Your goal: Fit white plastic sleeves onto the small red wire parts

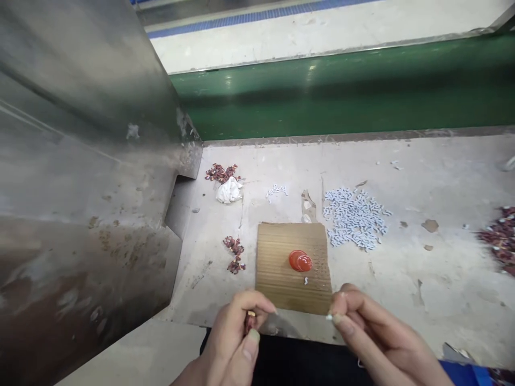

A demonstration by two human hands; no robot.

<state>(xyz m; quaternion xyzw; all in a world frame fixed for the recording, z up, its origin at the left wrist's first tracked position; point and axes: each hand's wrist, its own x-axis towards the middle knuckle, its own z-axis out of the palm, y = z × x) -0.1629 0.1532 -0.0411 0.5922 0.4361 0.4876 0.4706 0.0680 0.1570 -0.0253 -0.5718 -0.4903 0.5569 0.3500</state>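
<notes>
My left hand [237, 338] is closed around a small dark red-brown piece [250, 321] with a yellowish end; most of it is hidden by the fingers. My right hand [366, 327] pinches a tiny pale S-shaped piece [329, 317] between thumb and forefinger, over the near right corner of a cardboard square [277, 289]. On that cardboard stands a small red cup or cap [300, 261] with a glossy surface, and one pale S-shaped piece [306, 280] lies just in front of it. Beyond my right hand spreads a pile of pale blue S-shaped pieces [356, 217].
Red-brown pieces lie in clusters at the left [234, 252] and far left beside a crumpled white wad [229, 191], with a larger heap [501, 238] at the right edge. A metal housing [100, 161] bounds the left; a green belt [341, 91] runs behind.
</notes>
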